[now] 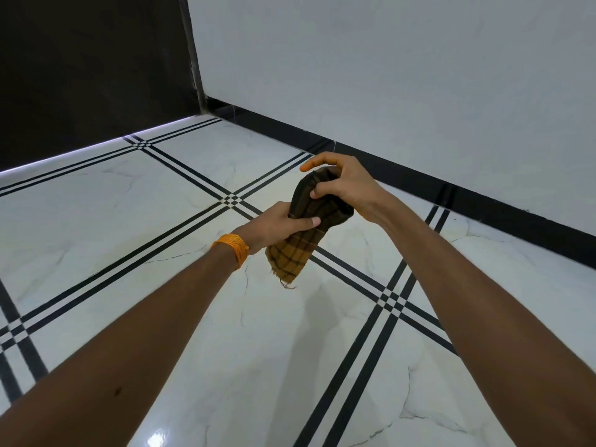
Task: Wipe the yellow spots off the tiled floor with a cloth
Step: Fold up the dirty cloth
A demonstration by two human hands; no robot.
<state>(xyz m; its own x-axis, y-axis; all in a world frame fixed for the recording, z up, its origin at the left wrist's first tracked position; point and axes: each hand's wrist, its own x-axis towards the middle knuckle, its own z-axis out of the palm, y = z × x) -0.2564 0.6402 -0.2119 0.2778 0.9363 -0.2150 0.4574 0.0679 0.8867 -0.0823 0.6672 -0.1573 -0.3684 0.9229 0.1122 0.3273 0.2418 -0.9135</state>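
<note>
Nearest, two bare forearms, one entering from each bottom corner, both cut off by the frame edge. One orange thread band (233, 250), wound round the left wrist. Beyond it, the left hand (277, 225), closed round the middle of the one cloth (306, 233), thumb laid flat across the front; its other fingers hidden behind the fabric. Just above and touching the same cloth, the right hand (342, 185), clamped on the upper end, thumb pressed into the folds, forefinger arched over the top.

Cloth yellow-brown with dark checks, bunched lengthwise, held in the air between the two hands and clear of the tiled floor (161, 195). One frayed lower corner hanging free below the left hand. Top end covered by the right palm, upper half darker than the lower. Faint shadow on the glossy white tiles underneath.

Across the floor, bands of parallel black lines with four crossings in view, the one at the left edge partly cut off. Farther back, one black skirting (419, 179) along the foot of one plain white wall (387, 75). At far left, one dark panel (90, 66), too dim for detail, with one thin light strip (96, 146) along its base
</note>
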